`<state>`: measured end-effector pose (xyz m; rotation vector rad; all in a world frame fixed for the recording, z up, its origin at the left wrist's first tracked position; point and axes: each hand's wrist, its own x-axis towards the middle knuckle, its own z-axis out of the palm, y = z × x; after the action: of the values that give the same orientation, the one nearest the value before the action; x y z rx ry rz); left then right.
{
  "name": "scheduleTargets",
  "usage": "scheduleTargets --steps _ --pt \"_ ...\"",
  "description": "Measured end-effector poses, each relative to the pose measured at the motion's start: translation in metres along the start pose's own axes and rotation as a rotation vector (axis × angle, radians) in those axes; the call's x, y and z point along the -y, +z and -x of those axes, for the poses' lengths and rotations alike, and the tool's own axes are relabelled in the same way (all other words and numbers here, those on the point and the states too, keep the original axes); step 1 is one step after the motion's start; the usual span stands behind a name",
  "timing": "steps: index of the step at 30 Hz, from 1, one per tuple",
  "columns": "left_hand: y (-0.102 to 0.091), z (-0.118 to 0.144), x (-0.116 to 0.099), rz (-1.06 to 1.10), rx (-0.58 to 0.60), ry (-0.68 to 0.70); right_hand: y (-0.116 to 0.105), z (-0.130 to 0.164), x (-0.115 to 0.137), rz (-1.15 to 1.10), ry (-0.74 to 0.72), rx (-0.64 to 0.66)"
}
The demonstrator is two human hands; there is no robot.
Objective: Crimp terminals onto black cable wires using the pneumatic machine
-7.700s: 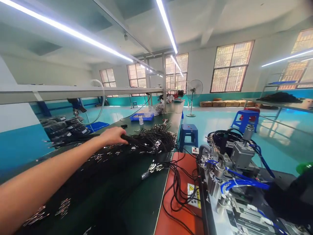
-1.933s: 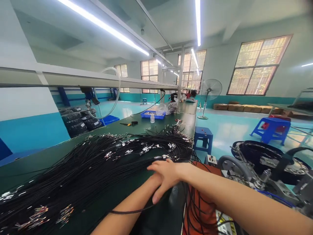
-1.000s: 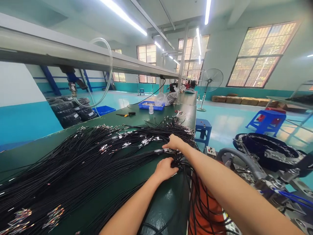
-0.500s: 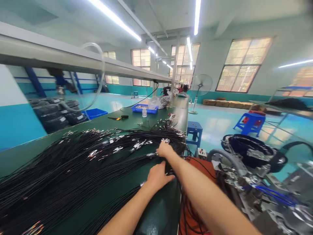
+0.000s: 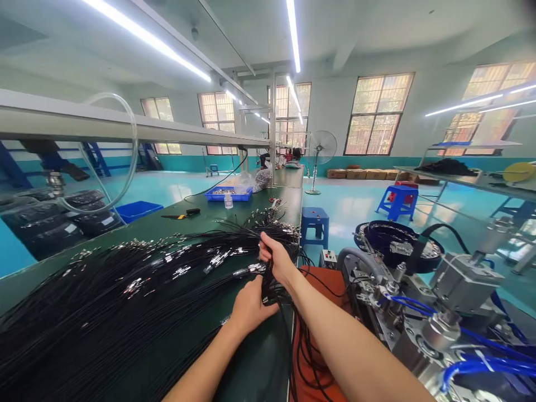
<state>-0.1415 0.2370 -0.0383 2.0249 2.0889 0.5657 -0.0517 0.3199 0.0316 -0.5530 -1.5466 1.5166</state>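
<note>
My right hand (image 5: 277,260) is closed around a bundle of black cables (image 5: 267,273) near the table's right edge. Just below it, my left hand (image 5: 250,306) curls against the lower part of this bundle, its thumb stretched to the right. Some of its fingers are hidden. Beyond and to the left of my hands, long black cables (image 5: 104,296) with shiny metal ends lie in thick piles on the green table (image 5: 255,363). A group of silvery cable ends (image 5: 251,269) lies just left of my right hand.
Right of the table stands a machine (image 5: 439,329) with blue tubes and a dark bowl feeder (image 5: 397,245). Loose cables hang over an orange surface (image 5: 320,312). Farther along the table are a blue tray (image 5: 229,195), a small clear bottle (image 5: 228,201) and a yellow-black tool (image 5: 181,215). A blue stool (image 5: 315,226) stands beside it.
The view has turned to the right. My right hand has changed from reaching over light-coloured cable ends to an upright grip on black cables. My left hand stays low beside it.
</note>
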Motion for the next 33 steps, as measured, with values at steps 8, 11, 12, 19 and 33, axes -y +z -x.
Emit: scheduleTargets --steps 8,11,12,19,33 --pt "-0.013 0.014 -0.013 0.155 0.019 0.009 0.012 0.03 0.026 -0.002 -0.023 0.197" --pt "-0.025 0.02 -0.022 0.323 -0.007 -0.018 0.015 0.016 0.039 0.039 -0.016 0.246" --pt "-0.032 0.022 -0.025 0.394 -0.024 -0.032 0.013 0.011 0.042 0.045 -0.028 0.236" --pt "-0.096 0.028 -0.034 1.001 -0.242 -0.182 -0.011 -0.003 0.047 0.121 -0.092 0.1" --pt "-0.168 0.008 0.0 1.526 -0.486 -0.599 0.044 0.048 0.053 0.68 -0.052 0.181"
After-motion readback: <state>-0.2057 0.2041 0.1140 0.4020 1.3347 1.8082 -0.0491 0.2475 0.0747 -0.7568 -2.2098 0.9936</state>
